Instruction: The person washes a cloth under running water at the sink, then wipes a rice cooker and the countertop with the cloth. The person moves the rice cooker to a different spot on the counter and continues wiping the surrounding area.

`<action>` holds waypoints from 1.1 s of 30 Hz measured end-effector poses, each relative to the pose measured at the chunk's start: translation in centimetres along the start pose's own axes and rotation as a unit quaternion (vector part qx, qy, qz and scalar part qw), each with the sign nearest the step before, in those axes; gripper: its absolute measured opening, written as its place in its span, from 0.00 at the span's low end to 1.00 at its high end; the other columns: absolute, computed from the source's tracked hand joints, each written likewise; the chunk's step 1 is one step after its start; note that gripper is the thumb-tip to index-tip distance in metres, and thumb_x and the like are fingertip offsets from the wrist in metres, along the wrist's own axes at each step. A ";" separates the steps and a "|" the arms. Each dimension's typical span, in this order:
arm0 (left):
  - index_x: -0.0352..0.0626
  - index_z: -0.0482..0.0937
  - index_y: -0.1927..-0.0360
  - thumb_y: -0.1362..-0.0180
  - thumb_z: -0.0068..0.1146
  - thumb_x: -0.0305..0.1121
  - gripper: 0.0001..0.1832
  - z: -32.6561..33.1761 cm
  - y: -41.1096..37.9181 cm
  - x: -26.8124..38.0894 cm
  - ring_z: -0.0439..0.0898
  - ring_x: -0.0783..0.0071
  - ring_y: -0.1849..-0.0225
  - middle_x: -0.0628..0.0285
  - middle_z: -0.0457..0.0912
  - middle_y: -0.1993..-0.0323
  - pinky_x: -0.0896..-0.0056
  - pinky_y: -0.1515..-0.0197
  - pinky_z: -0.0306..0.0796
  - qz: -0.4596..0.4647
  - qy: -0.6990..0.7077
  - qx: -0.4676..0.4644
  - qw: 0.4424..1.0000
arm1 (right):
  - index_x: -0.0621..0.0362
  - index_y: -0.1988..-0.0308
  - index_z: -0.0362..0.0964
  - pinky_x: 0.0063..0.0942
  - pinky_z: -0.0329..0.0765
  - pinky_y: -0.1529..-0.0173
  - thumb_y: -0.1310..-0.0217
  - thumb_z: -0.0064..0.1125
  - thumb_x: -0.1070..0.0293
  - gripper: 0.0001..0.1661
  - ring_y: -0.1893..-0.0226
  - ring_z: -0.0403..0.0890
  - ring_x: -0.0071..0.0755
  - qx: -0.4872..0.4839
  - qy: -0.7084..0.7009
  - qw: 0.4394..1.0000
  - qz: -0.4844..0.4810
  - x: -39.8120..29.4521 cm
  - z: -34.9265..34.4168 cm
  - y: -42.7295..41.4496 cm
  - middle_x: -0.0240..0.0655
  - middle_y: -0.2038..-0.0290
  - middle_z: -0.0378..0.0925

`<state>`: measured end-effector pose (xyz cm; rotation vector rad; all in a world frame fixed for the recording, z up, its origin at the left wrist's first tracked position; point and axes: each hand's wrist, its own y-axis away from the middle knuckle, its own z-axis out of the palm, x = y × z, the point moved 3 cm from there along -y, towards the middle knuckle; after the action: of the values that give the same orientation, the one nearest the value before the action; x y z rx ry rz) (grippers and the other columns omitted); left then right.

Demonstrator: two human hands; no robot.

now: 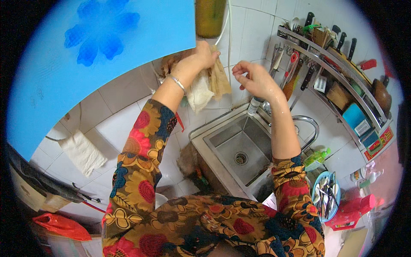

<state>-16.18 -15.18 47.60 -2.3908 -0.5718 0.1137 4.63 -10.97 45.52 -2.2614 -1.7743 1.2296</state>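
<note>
My left hand (204, 54), with a silver bangle at the wrist, grips the top of a tan cloth (221, 82) hanging near the tiled wall. A white cloth (198, 93) hangs beside it, just under my forearm and hand. To the right, my right hand (255, 78) is raised above the back corner of a stainless steel sink (221, 157). Its fingers are loosely bent with nothing between them, and water drops show on the wrist. Nothing stands in the basin, where the drain strainer (240, 158) is visible.
A blue panel with a flower pattern (128, 35) juts in at upper left. A wall rack (334, 61) holds knives and utensils. The curved faucet (316, 128), a green bottle (316, 159) and a blue basket of cutlery (338, 196) stand right of the sink. Another white cloth (83, 154) hangs left.
</note>
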 end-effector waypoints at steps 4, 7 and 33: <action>0.45 0.84 0.65 0.49 0.57 0.45 0.16 -1.2 -1.0 1.9 0.80 0.48 0.60 0.48 0.82 0.67 0.54 0.55 0.73 -0.006 0.017 -0.015 1.000 | 0.65 0.57 0.71 0.28 0.75 0.69 0.44 0.55 0.74 0.13 0.76 0.79 0.28 -0.022 -0.071 0.997 0.022 3.2 1.3 3.4 0.40 0.64 0.79; 0.47 0.84 0.64 0.48 0.56 0.42 0.14 -3.0 0.3 4.1 0.80 0.48 0.62 0.48 0.82 0.67 0.54 0.56 0.74 -0.037 0.103 0.034 0.993 | 0.64 0.56 0.71 0.26 0.74 0.69 0.45 0.56 0.74 0.14 0.76 0.79 0.26 -0.026 -0.091 0.995 0.036 6.0 1.7 5.1 0.40 0.62 0.79; 0.39 0.78 0.52 0.45 0.59 0.31 0.16 1.7 0.1 -2.7 0.78 0.73 0.56 0.61 0.81 0.56 0.72 0.52 0.72 -0.020 0.325 -0.004 0.945 | 0.62 0.65 0.76 0.25 0.72 0.69 0.50 0.67 0.56 0.20 0.75 0.72 0.21 0.226 -0.016 0.973 -0.039 6.4 1.6 -9.7 0.30 0.70 0.79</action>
<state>-18.95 -15.46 46.04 -2.2349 -0.2973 -0.6733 -3.94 -2.97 45.26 -1.9071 -1.3928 1.4767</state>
